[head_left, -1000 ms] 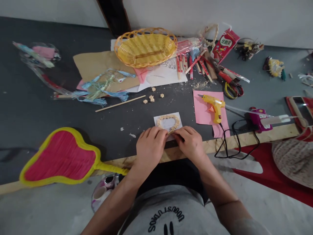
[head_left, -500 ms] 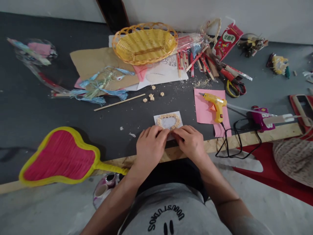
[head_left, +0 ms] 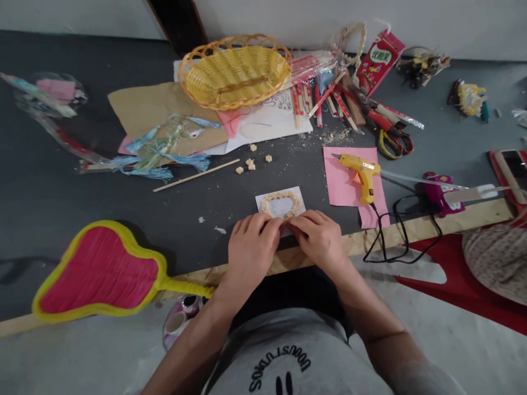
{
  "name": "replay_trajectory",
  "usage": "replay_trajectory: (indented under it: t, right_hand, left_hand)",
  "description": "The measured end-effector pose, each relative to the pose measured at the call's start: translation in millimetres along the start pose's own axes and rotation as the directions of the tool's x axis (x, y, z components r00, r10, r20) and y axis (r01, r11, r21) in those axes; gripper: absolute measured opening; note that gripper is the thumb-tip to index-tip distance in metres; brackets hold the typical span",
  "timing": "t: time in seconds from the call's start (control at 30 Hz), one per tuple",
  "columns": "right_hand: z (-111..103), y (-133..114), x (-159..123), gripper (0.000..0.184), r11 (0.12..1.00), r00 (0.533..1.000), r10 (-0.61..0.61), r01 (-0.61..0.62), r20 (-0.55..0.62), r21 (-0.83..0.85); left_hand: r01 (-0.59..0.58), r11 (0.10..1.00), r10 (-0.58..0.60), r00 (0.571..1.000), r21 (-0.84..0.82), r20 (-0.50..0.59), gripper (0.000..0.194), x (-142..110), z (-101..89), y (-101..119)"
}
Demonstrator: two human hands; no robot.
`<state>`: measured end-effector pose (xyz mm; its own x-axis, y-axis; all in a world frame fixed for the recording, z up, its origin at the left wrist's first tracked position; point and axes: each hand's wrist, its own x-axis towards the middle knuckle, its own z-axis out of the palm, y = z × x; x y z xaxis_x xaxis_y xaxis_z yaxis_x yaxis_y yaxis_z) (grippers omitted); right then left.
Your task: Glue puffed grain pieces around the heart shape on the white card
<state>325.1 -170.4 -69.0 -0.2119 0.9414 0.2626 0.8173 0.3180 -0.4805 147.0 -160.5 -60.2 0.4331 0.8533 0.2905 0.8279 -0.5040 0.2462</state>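
Observation:
A ring of small cream flower-shaped pieces (head_left: 297, 204) lies on a small white paper (head_left: 261, 201) close to the table's front edge. My left hand (head_left: 254, 240) is closed at the near left side of this ring, thumb and fingers pinched. Opposite it, my right hand (head_left: 316, 235) is closed too, its fingertips almost meeting the left ones over the near part of the ring. Whatever sits between the fingertips is hidden. Beyond the paper lie several loose flower-shaped pieces (head_left: 250, 164) and a thin wooden stick (head_left: 196, 175).
A yellow glue gun (head_left: 363, 171) rests on pink paper (head_left: 335, 184), its black cord (head_left: 405, 253) looping over the front edge. A yellow-rimmed red fan (head_left: 101, 269) overhangs the edge at left. Farther back are a wicker basket (head_left: 239, 74), scissors (head_left: 391, 144), blue tassels (head_left: 158, 171) and a drink carton (head_left: 379, 63).
The view has shifted slightly, so the things on the table appear a little farther left. Both hands stay pinched at the near side of the ring, with hardly any movement.

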Motion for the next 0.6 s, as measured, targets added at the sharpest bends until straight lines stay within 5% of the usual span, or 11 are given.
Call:
replay_trajectory:
  t: [0.43,0.6]
  right_hand:
    - [-2.0,-1.6,0.2,0.017,0.999,1.0,0.027,-0.027,0.003,0.028]
    - [-6.9,-5.7,-1.1,0.015,0.992,1.0,0.023,-0.021,-0.018,0.123]
  left_hand:
    - [0.036,0.996,-0.039,0.999,-0.08,-0.033,0.016,-9.2,-15.3,-5.2]
    - [-0.101,0.994,0.102,0.995,-0.051,0.011,0.013,-23.0,-20.2,-7.0]
